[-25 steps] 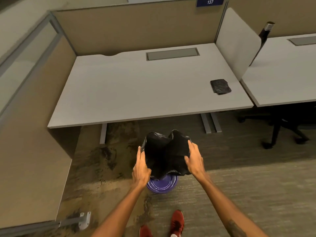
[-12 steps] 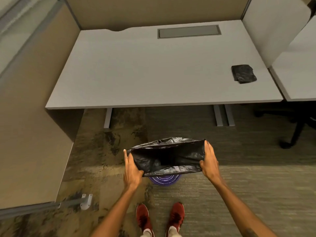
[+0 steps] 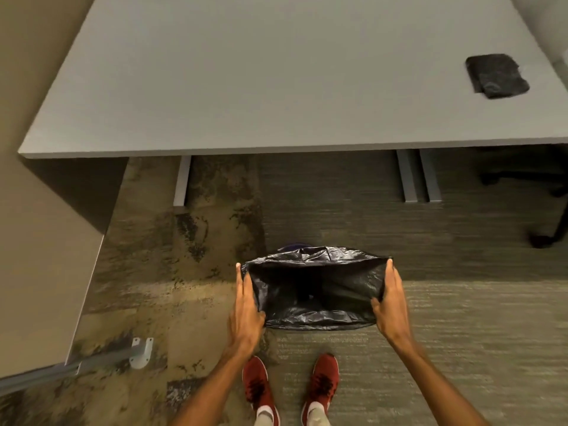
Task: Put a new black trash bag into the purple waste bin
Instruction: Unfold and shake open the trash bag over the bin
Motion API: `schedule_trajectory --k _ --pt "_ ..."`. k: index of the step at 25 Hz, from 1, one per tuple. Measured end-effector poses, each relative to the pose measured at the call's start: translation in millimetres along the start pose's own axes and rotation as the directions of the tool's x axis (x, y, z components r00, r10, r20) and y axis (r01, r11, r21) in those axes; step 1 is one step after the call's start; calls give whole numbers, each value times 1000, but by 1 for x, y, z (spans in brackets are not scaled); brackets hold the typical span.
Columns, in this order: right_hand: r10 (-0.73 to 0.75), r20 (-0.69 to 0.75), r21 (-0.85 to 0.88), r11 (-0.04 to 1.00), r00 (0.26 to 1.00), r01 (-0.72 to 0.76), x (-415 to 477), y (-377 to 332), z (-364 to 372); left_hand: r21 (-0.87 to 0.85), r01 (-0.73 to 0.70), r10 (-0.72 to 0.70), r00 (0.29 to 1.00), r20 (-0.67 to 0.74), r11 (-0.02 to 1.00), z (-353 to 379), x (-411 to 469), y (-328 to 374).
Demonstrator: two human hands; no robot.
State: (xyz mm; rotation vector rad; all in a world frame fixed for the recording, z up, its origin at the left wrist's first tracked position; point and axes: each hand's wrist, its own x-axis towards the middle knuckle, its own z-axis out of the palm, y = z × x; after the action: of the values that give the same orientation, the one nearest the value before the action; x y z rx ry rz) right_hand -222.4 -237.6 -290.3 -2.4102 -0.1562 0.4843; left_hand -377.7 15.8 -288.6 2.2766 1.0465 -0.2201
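Observation:
A black trash bag (image 3: pixel 316 290) is stretched wide open between my two hands, its mouth facing up at me. My left hand (image 3: pixel 246 305) grips the bag's left edge and my right hand (image 3: pixel 388 299) grips its right edge. The purple waste bin (image 3: pixel 293 246) stands on the carpet directly beneath the bag; only a thin sliver of its far rim shows above the bag's back edge, and the bag hides everything else of it.
A grey desk (image 3: pixel 246 87) spans the top of the view, with a folded black bag (image 3: pixel 496 75) near its right end. Desk legs (image 3: pixel 413 176) stand behind the bin. A chair base (image 3: pixel 544 210) is at right, a partition foot (image 3: pixel 141 353) at lower left, my red shoes (image 3: pixel 289 382) below.
The bag went from a bunched lump to a wide-open mouth pulled apart between both hands. It now covers almost the whole bin. My view tilted further downward.

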Motion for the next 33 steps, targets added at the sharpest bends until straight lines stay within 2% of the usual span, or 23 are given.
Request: schedule_trajectory --k 4,7,9,10,12,15,17,18,19,20,22,23,24,28,33 --pt "-70 18 32 997 997 69 11 16 41 -156 -18 33 995 94 988 24 21 -8" --pt "-127 160 -33 990 979 134 19 29 73 -219 -42 97 965 245 975 38 37 -7" --pt "-80 236 -43 995 968 93 23 33 89 -264 -17 102 945 312 964 40 44 -4" --pt "-56 201 -32 998 978 63 23 30 93 -277 -21 99 958 269 961 40 46 -3" --pt "-46 -3 45 998 999 46 21 17 92 -280 -98 113 993 38 955 37 48 1" --pt "-96 -344 157 975 934 157 3 -8 80 -217 -269 201 935 -292 938 32 33 6" --pt "-173 -432 83 970 885 230 -14 -14 79 -158 -316 253 911 -326 936 37 20 -2" --pt "-215 -414 26 968 885 248 -23 -10 84 -118 -339 295 912 -284 933 45 15 -12" --pt "-240 -353 -17 968 904 251 -31 -2 89 -101 -352 333 928 -170 931 55 10 -24" --pt "-237 -256 -38 971 937 235 -38 5 94 -104 -343 344 939 -6 934 64 6 -37" --pt "-164 -51 -24 986 985 163 -49 24 104 -107 -272 292 887 359 956 79 0 -60" --pt "-131 -6 -11 991 991 131 -53 32 107 -106 -229 252 860 443 968 81 -3 -63" --pt "-106 5 3 994 994 106 -54 37 109 -136 -189 230 864 447 973 81 -4 -65" --pt "-7 -24 27 1000 1000 7 -46 41 115 -312 -85 162 959 233 946 76 10 -53" --pt "-2 -57 76 997 998 6 -18 37 117 -331 -100 131 989 74 938 73 38 -36"
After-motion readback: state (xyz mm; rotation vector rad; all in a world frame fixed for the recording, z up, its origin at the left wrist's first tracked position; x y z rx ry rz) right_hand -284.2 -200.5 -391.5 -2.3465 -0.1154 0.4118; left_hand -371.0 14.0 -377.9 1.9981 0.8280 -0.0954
